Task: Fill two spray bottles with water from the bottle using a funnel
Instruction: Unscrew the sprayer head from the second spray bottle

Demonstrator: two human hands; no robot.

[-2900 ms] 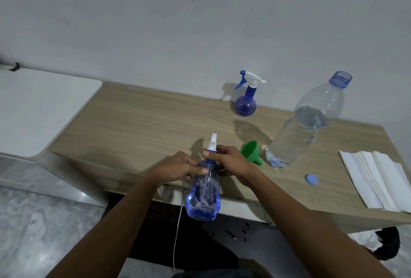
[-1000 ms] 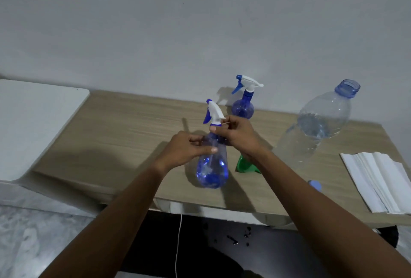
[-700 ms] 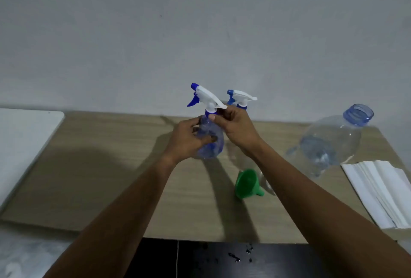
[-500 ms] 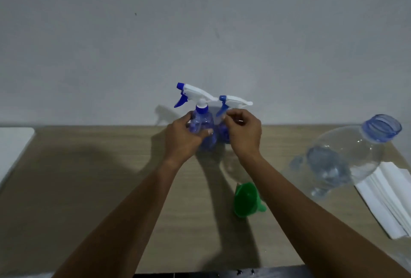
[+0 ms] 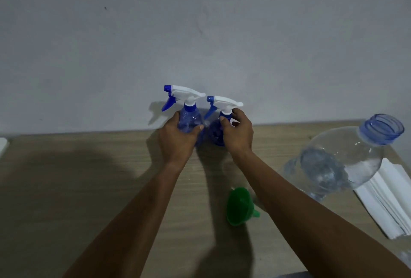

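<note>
Grey wall, wooden table [image 5: 66, 188] across the lower frame. At centre your left hand [image 5: 178, 142] grips the body of the left spray bottle [image 5: 190, 119]. Your right hand [image 5: 239, 135] curls round the neck of the right spray bottle [image 5: 216, 133], just beside it. Green funnel [image 5: 239, 206] lies lower centre. Uncapped water bottle [image 5: 340, 162] is at right, by white napkins [image 5: 387, 200].

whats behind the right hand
The right spray bottle: its blue body and white head show beside the right hand, whose fingers hold its neck. Its right side is hidden.
</note>
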